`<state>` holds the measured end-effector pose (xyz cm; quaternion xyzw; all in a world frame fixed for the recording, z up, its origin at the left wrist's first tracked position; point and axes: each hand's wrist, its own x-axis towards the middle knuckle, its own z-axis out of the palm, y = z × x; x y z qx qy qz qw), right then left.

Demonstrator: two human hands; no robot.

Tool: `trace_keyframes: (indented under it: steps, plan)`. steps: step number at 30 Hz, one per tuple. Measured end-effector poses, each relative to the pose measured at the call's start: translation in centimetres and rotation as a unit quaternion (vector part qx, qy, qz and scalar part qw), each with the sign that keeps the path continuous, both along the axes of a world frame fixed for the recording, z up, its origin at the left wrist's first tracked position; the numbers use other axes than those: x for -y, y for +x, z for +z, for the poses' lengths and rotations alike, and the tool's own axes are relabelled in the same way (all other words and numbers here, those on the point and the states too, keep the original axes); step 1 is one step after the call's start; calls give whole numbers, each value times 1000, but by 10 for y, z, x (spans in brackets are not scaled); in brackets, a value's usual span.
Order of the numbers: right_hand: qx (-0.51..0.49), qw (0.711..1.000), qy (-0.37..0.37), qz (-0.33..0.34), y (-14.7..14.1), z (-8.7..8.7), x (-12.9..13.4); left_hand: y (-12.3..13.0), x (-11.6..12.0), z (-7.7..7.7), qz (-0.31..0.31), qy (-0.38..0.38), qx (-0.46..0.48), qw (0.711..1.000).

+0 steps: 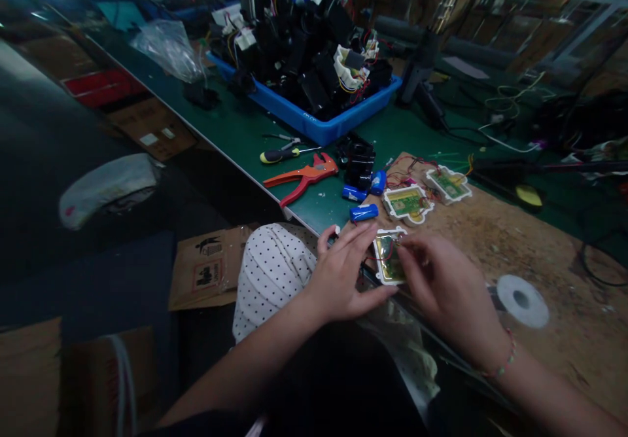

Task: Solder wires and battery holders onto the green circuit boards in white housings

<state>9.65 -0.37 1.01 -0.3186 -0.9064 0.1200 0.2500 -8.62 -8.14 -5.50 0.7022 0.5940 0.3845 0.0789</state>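
A green circuit board in a white frame (384,267) lies at the near edge of the brown work board. My left hand (338,277) spans its left side, fingers at the upper edge and thumb along the lower edge, gripping it. A small white-tipped piece (337,230) shows by the left fingers. My right hand (441,290) is closed in a pinch over the board's upper right corner; what the fingertips hold is hidden. A thin red wire (380,258) curves across the board towards them. Two similar framed circuit boards (406,203) (449,184) lie just beyond.
Blue cylindrical cells (364,212) and black cylindrical parts (360,162) lie beyond my hands. Red-orange pliers (308,176) and a screwdriver (279,155) are left of them. A blue tray (318,129) overflows with black housings. A white ring-shaped roll (523,301) is at right.
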Motion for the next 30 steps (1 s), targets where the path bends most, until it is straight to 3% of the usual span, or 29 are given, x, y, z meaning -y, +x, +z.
trace_keyframes:
  steps: [5,10,14,20,24,30]
  plan:
    - [-63,996,-56,41,4,-9,3,-5,3,6,-30,-43,-6,999]
    - [-134,984,-112,29,3,-10,4,-6,14,15,36,10,60,997]
    - [-152,977,-149,29,5,-10,4,-1,16,30,75,29,107,991]
    - [-163,970,-180,28,5,-12,2,6,5,54,-14,-25,-8,1000]
    - [-170,968,-185,26,7,-12,2,9,0,60,7,-39,-100,994]
    - [-191,955,-228,11,5,-13,3,17,-1,64,41,-69,-97,992]
